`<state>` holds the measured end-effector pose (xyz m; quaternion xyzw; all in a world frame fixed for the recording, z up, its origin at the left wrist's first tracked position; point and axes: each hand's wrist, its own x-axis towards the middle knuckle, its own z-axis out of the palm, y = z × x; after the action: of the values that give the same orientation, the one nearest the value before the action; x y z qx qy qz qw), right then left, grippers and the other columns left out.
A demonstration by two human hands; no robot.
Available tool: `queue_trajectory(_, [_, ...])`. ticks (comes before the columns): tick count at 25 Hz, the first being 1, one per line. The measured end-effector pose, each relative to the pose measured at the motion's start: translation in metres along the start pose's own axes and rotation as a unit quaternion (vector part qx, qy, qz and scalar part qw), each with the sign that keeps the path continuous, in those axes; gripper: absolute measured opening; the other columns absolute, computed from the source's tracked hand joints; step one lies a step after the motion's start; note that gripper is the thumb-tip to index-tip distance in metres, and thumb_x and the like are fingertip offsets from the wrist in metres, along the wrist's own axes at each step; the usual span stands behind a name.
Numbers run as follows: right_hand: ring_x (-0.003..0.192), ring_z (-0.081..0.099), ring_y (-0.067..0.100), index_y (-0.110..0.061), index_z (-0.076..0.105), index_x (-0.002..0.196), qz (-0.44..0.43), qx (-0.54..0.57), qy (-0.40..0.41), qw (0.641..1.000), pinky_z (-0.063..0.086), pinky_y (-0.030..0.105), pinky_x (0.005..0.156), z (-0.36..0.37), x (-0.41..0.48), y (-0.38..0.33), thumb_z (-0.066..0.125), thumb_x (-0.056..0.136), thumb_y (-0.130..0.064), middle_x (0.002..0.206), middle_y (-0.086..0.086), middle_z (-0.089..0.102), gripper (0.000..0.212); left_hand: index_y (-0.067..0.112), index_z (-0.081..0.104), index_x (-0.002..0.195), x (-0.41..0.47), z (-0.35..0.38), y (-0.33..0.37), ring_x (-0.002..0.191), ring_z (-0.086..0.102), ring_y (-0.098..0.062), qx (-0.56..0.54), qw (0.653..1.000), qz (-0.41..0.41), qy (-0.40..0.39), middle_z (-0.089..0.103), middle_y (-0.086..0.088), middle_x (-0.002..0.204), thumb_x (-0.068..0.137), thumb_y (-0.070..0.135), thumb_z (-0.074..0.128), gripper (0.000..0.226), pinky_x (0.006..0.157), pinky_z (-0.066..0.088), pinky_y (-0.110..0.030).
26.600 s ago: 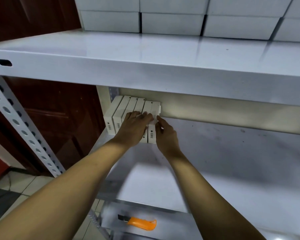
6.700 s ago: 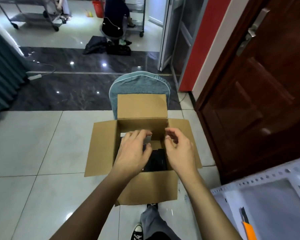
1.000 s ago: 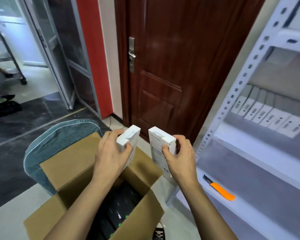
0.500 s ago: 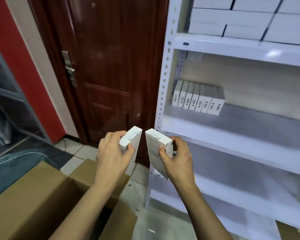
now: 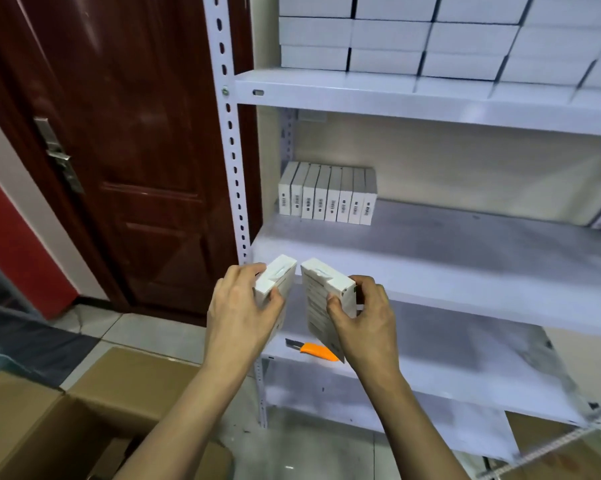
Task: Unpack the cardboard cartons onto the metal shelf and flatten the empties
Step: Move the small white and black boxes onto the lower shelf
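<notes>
Hands have swung toward the grey metal shelf (image 5: 430, 268). Left hand (image 5: 240, 317) grip wraps one small white cardboard box (image 5: 277, 278); right hand (image 5: 364, 323) grip pinches a second white box (image 5: 326, 292). Both are held before the shelf edge. Likely light, stiff, smooth: hold the narrow sides.

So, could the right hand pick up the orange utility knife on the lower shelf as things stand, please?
Probably not yet. The orange utility knife lies just below the right hand with open space between, but its fingers grip a flat white cardboard box, which likely must go down first.
</notes>
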<state>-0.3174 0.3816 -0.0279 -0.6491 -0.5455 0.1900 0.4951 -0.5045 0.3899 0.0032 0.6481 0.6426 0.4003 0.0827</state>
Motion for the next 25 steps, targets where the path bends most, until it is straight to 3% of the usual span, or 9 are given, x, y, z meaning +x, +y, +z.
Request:
queue_trajectory(6, [0.095,0.056,0.002,-0.031,0.055,0.112,0.006,0.004,0.022,1.0,0.042,0.014,0.067,-0.046,0.023,0.025,0.068,0.088,-0.03,0.104,-0.013,0.054,0.027,0.019,0.062,0.127,0.002,0.041,0.05,0.111,0.057,-0.018,-0.02,1.0,0.001,-0.004,0.059,0.005,0.122,0.089,0.03,0.067,0.04,0.085,0.042,-0.03])
queue_trajectory(8, [0.095,0.056,0.002,-0.032,0.055,0.111,0.006,0.01,0.033,0.999,0.044,0.018,0.069,-0.061,0.03,0.033,0.069,0.088,-0.031,0.105,-0.014,0.054,0.027,0.019,0.062,0.126,0.003,0.055,0.067,0.11,0.057,-0.019,-0.024,1.0,0.001,-0.006,0.059,0.004,0.122,0.089,0.03,0.067,0.039,0.084,0.041,-0.029])
queue_trajectory(13, [0.101,0.057,0.002,-0.031,0.056,0.112,0.016,0.03,0.037,0.999,0.045,0.011,0.068,-0.091,0.047,0.049,0.07,0.089,-0.034,0.109,-0.014,0.056,0.027,0.019,0.062,0.126,0.007,0.09,0.107,0.105,0.058,-0.019,-0.059,0.998,0.002,-0.019,0.059,0.003,0.117,0.09,0.034,0.067,0.039,0.088,0.047,-0.034])
queue_trajectory(18, [0.1,0.061,0.006,-0.034,0.052,0.108,0.016,0.051,0.042,0.998,0.051,0.024,0.075,-0.114,0.062,0.057,0.071,0.089,-0.038,0.107,-0.015,0.064,0.026,0.021,0.063,0.127,0.016,0.117,0.135,0.107,0.058,-0.016,-0.097,0.995,0.01,-0.032,0.06,0.004,0.118,0.088,0.034,0.071,0.042,0.091,0.047,-0.032])
queue_trajectory(23, [0.097,0.06,0.0,-0.035,0.051,0.109,0.014,0.059,0.045,0.997,0.051,0.024,0.075,-0.132,0.072,0.062,0.073,0.088,-0.044,0.1,-0.022,0.063,0.031,0.026,0.064,0.123,0.019,0.137,0.156,0.104,0.06,-0.013,-0.134,0.99,0.004,-0.047,0.063,0.007,0.116,0.083,0.038,0.075,0.044,0.091,0.052,-0.04])
queue_trajectory(25, [0.099,0.06,-0.004,-0.036,0.052,0.108,0.013,0.074,0.049,0.996,0.051,0.021,0.077,-0.136,0.076,0.064,0.074,0.087,-0.045,0.1,-0.026,0.063,0.032,0.028,0.063,0.119,0.02,0.145,0.164,0.101,0.062,-0.012,-0.153,0.987,-0.015,-0.057,0.064,0.013,0.111,0.081,0.04,0.078,0.043,0.088,0.053,-0.036])
